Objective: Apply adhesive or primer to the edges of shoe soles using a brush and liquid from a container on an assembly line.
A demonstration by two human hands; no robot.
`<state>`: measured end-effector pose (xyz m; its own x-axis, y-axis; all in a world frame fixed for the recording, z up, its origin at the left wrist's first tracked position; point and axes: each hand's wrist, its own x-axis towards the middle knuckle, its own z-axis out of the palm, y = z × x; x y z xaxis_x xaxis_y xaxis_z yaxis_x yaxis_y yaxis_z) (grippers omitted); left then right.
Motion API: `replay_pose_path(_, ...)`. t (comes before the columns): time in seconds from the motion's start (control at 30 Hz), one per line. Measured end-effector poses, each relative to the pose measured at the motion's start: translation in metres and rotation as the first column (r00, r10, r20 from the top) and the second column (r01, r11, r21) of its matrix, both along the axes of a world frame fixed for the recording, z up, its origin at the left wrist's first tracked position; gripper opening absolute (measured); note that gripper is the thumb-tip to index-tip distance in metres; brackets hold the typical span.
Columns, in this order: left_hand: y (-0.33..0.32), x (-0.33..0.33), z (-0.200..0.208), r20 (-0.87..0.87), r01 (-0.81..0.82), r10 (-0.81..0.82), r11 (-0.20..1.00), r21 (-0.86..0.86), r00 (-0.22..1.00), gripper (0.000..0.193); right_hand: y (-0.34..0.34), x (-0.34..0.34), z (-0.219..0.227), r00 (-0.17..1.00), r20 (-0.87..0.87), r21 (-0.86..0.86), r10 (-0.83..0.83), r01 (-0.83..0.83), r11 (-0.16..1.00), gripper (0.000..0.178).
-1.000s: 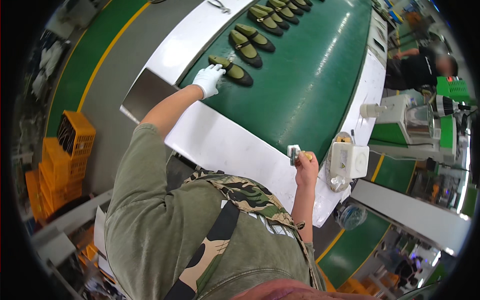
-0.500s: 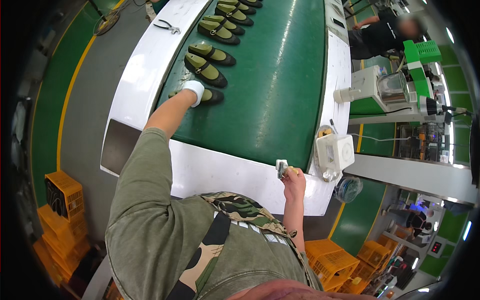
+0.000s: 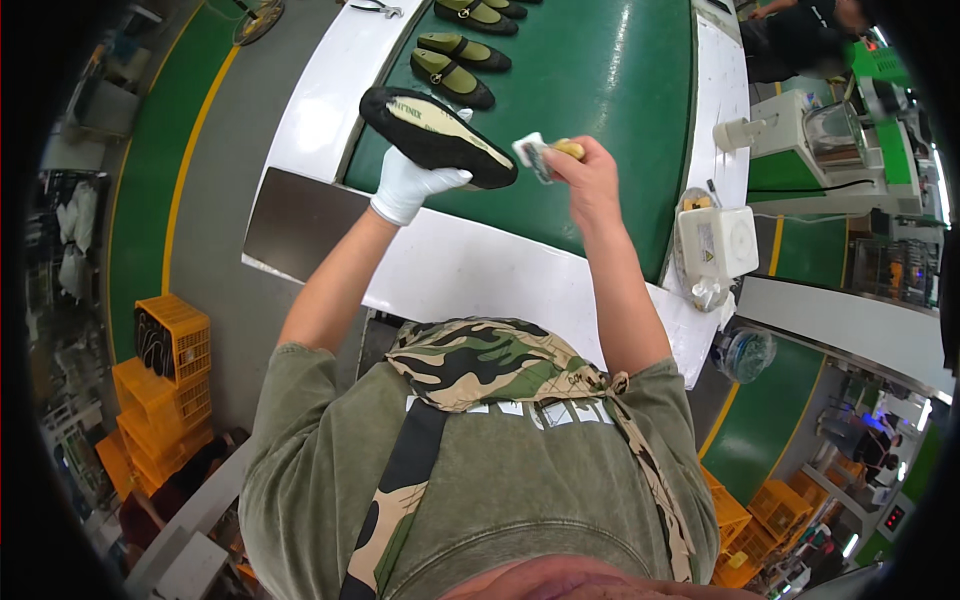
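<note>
- Shoe (image 3: 440,150), black, is held tilted above the green worktop (image 3: 590,90), underside turned up, by the fingers of the gloved left hand (image 3: 415,187).
- Small tool (image 3: 548,157), yellow-handled and white-headed, is gripped by the fingers of the bare right hand (image 3: 590,178), close to one shoe end; contact cannot be told.
- Green-and-black shoes (image 3: 455,78) are lined up beyond.
- White container (image 3: 722,241) is seen at the right.

The counter (image 3: 480,255) has a white rim around a green belt (image 3: 590,110). Shoes (image 3: 452,80) stand along the belt's left edge; pliers (image 3: 378,9) lie on the left rim, a white box (image 3: 725,238) near the near right corner.
</note>
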<state>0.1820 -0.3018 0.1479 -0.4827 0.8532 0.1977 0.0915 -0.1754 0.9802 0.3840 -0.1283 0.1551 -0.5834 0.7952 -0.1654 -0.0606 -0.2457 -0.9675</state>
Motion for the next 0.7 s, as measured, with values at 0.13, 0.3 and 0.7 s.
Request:
replay_pose_path(0.13, -0.015, 0.053, 0.025, -0.163, -0.123, 0.14, 0.986, 0.108, 0.977, 0.074, -0.014, 0.002, 0.002, 0.999, -0.012, 0.017, -0.035, 0.035, 0.999, 0.018)
replay_pose_path(0.3, -0.029, 0.091, 0.041, -0.5, -0.041, 0.063, 0.998, 0.055, 0.864, 0.079, -0.025, 0.028, 0.009, 0.998, -0.05, -0.014, 0.049, -0.05, 0.999, 0.017)
replay_pose_path(0.7, -0.032, 0.19, 0.064, -0.561, -0.306, 0.255, 0.952, 0.002, 0.787, 0.078, -0.046, 0.085, 0.074, 0.868, -0.416, -0.039, 0.272, -0.316, 0.948, 0.016)
